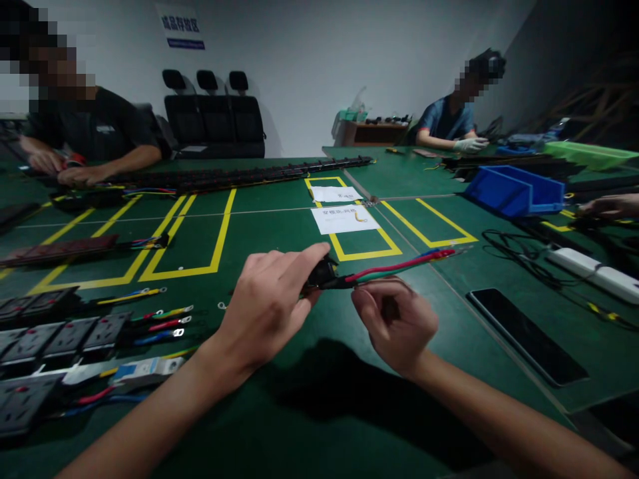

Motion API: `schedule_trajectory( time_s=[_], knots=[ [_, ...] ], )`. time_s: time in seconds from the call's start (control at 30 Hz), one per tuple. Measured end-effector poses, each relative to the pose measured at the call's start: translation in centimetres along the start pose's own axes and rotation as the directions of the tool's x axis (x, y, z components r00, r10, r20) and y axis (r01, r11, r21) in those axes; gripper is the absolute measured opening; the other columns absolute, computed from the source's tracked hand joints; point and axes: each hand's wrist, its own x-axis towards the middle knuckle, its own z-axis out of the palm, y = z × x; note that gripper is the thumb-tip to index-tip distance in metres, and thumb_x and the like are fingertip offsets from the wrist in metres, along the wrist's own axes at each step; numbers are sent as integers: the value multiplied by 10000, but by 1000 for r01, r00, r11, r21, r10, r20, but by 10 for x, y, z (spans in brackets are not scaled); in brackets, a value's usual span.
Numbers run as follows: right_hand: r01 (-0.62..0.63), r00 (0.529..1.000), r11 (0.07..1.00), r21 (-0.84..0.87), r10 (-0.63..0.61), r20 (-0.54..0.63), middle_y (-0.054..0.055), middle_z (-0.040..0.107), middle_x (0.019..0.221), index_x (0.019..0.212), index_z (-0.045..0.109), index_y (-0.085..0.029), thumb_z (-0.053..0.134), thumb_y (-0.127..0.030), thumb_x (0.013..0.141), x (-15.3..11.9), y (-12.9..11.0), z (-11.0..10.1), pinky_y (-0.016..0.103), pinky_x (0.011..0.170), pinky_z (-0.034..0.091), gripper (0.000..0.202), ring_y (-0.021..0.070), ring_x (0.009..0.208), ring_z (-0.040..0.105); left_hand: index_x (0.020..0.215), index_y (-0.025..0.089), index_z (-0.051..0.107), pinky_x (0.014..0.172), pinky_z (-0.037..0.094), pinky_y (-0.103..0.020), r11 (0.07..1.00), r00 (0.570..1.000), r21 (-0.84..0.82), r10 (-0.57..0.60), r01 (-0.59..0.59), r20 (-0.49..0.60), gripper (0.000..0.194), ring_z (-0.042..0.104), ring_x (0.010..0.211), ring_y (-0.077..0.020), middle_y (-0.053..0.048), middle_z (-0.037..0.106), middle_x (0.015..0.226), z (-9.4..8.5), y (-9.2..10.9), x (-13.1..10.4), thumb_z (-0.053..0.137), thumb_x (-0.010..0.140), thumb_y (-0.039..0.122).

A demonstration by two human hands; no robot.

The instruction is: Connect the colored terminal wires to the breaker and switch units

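My left hand (272, 306) is closed around a black plastic fitting (324, 273), gripping it between thumb and fingers above the green table. From the fitting a bundle of red, green and blue wires (399, 266) runs out to the right, with terminals at the far end. My right hand (397, 322) is curled just under the wires, thumb and fingertips pinched together close to where they leave the fitting. What lies in that pinch is hidden.
Socket strips (64, 339) with ring-ended leads lie at the left. At the right are a phone (526, 336), a white power strip (599, 273) and a blue bin (516, 191). Paper sheets (344, 221) lie ahead. Co-workers sit at the far left and far right; another hand (612, 206) shows at the right edge.
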Motion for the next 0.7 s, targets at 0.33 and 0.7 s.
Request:
schedule_trajectory(
  time_s=[0.33, 0.7],
  knots=[
    [304, 947, 868, -394, -319, 28, 12, 567, 814, 1129, 710, -272, 790, -199, 845, 15, 8, -15, 370, 703, 443, 304, 181, 715, 558, 1257, 243, 575, 724, 562, -305, 924, 943, -261, -212, 279, 257, 418, 730, 851, -211, -34, 744, 1038, -20, 2, 5, 693, 856, 262],
    [306, 949, 907, -290, -265, 173, 32, 657, 842, 968, 721, -243, 755, -158, 870, 14, 15, -10, 389, 761, 445, 134, 205, 779, 582, 1270, 244, 628, 812, 585, -363, 951, 913, -146, -207, 272, 353, 411, 749, 947, -263, -53, 766, 1090, -17, -1, 3, 682, 867, 302]
  ],
)
